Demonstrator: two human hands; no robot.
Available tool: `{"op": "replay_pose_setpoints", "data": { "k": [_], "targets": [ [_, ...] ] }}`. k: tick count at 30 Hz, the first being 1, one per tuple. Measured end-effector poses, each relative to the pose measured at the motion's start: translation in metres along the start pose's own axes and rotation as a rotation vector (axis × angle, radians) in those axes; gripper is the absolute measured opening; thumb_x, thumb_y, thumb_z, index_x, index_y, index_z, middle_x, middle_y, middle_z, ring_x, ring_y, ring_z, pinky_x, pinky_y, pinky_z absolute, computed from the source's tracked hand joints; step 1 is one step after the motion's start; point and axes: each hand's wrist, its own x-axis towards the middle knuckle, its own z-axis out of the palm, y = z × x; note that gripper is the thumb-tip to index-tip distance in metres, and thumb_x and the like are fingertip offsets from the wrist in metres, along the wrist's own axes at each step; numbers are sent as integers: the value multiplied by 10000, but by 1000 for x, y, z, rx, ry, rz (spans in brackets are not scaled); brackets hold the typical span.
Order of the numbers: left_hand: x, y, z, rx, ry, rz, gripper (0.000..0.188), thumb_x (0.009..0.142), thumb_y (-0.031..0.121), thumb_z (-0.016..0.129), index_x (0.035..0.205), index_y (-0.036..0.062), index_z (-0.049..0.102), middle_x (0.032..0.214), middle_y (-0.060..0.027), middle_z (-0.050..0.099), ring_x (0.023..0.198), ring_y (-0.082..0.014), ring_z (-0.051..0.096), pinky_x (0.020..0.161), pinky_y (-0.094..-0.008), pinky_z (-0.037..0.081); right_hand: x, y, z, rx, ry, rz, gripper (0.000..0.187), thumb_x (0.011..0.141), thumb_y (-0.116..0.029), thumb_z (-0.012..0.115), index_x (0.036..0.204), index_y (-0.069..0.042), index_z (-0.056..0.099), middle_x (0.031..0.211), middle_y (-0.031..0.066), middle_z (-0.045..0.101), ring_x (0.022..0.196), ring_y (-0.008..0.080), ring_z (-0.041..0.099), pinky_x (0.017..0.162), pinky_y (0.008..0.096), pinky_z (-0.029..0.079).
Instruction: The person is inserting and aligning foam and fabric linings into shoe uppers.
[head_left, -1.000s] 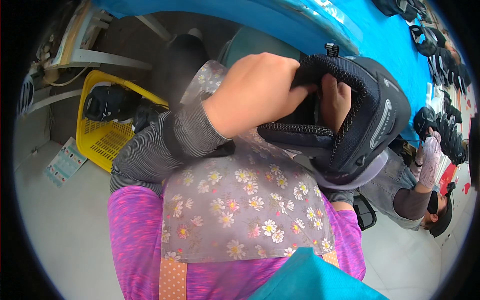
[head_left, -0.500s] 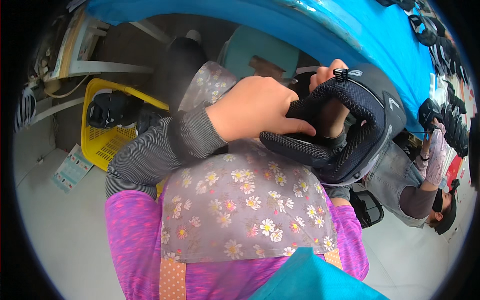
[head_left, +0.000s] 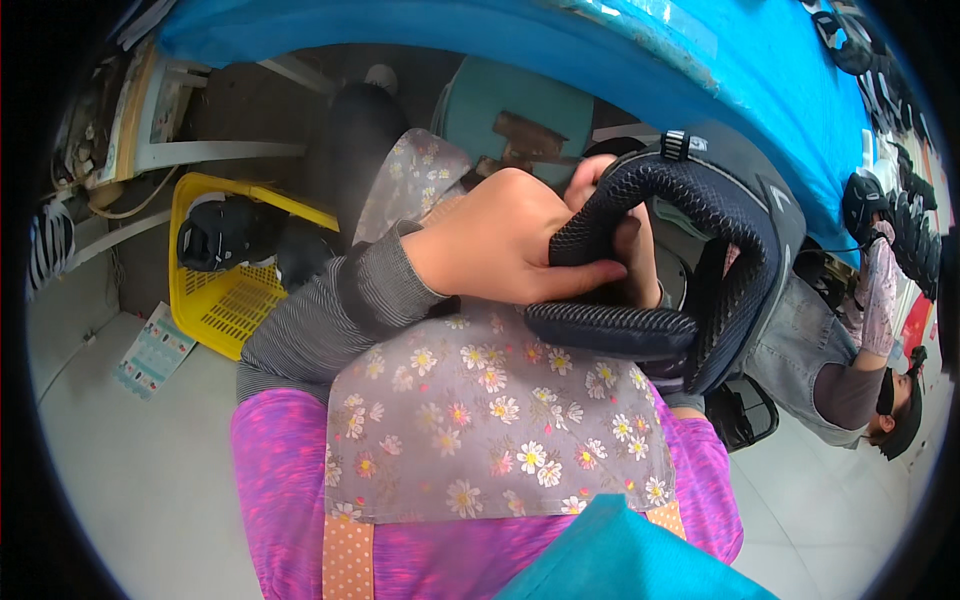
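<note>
Black shoe (head_left: 760, 250) in left hand (head_left: 500, 238); pale mark (head_left: 698, 146) beside striped loop (head_left: 676, 146).

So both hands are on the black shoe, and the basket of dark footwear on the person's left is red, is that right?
Not quite: the head view shows the basket is yellow, not red. The rest holds: dark footwear in it, left hand and right hand on the black shoe.
</note>
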Motion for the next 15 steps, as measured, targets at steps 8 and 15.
{"op": "replay_pose_setpoints", "data": {
  "k": [8, 15],
  "targets": [
    [0, -8, 15, -69, 183, 121, 271, 833, 260, 774, 723, 60, 629, 583, -83, 580, 527, -285, 608, 487, -356, 462, -5, -9, -7, -226, -87, 92, 449, 915, -439, 693, 1028, -49, 501, 834, 50, 540, 699, 98, 499, 583, 250, 384],
    [-3, 4, -3, -508, 28, -469, 238, 879, 258, 759, 823, 38, 684, 641, -118, 642, 551, -280, 632, 529, -324, 490, 6, -6, -16, -168, -127, -4, 432, 908, -391, 703, 1049, -29, 514, 872, 85, 561, 756, 143, 529, 642, 290, 418]
  ]
}}
